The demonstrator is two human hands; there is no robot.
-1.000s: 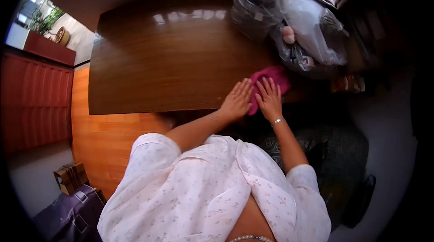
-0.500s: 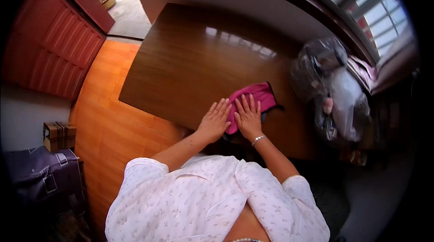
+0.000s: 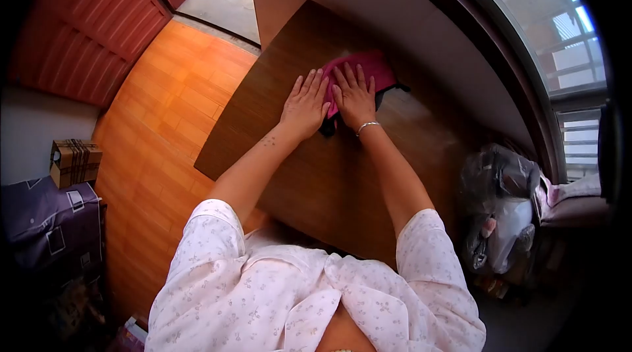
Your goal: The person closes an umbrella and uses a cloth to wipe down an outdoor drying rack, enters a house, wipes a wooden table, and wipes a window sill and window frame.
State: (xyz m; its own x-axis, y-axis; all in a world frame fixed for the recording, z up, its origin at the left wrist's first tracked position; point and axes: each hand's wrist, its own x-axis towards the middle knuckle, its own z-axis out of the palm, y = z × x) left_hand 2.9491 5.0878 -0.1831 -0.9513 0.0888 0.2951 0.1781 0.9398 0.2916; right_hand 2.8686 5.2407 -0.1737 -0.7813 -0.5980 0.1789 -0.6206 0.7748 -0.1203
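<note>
A pink cloth (image 3: 375, 64) with dark edging lies on the brown wooden table (image 3: 316, 184), near its far side. My left hand (image 3: 306, 103) rests on the cloth's left edge, fingers stretched out. Beside it, my right hand (image 3: 355, 97) presses flat on the middle of the cloth with the fingers spread; a silver bracelet circles that wrist. Parts of the cloth are hidden under both palms. A dark corner of it shows below, between the two wrists.
Plastic-wrapped items (image 3: 503, 201) stand at the table's right end, below the window (image 3: 573, 56). At left are a red door (image 3: 85, 23), a cardboard box (image 3: 76, 162) and a purple patterned cover (image 3: 49, 220). A wall runs along the table's far side.
Both hands have slid the cloth away from my body, toward the far side of the table. My arms are stretched further out, and the camera view has turned.
</note>
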